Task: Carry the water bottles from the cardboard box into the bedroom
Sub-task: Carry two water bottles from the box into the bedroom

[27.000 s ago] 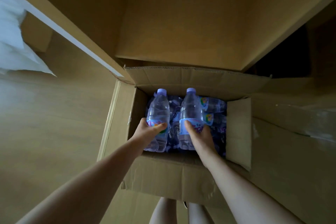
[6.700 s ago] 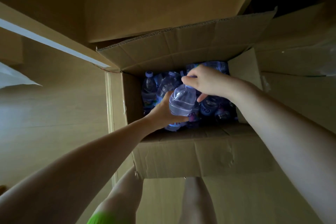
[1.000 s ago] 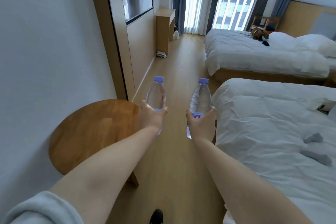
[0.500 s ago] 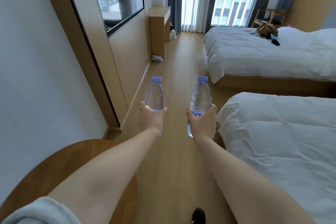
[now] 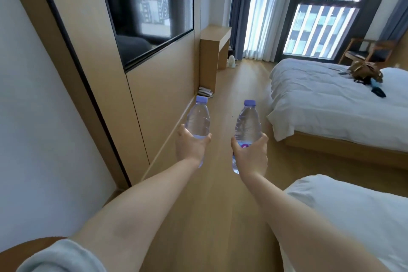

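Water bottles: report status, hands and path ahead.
Left hand grips left bottle upright; right hand grips right bottle upright. Both in bedroom, over wood floor. Aisle open; beds right, books by left wall.

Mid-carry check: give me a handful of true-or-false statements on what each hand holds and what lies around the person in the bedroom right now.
1. Each hand grips one clear plastic water bottle with a purple cap. True: the left hand holds the left bottle, the right hand the right bottle.
2. Both bottles are carried upside down. False: both are upright, caps on top.
3. A brown bag lies on the far white bed. True: the bag sits near its far end.
4. The cardboard box stands on the wooden floor ahead. False: no box is in view; the floor ahead is bare plank.
5. The right bottle's cap is off. False: its cap is on.
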{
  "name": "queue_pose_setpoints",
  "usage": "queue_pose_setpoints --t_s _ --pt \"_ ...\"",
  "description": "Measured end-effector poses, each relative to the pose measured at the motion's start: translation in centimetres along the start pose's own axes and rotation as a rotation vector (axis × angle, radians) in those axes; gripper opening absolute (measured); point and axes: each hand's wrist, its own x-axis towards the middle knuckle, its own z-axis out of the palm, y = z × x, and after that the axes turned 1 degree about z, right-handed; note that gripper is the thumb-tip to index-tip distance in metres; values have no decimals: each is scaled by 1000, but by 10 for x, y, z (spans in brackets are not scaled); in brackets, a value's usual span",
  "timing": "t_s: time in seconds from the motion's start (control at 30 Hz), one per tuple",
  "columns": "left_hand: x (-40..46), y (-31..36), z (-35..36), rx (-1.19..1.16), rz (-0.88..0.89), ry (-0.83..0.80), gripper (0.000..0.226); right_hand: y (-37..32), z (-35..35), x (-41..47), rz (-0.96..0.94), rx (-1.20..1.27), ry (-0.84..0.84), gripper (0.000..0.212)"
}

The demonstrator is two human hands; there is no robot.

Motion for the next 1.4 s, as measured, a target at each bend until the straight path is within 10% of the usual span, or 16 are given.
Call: queue_pose_setpoints --t_s 1.4 --pt "965 211 445 55 48 20 56 -175 493 954 26 69 -3 71"
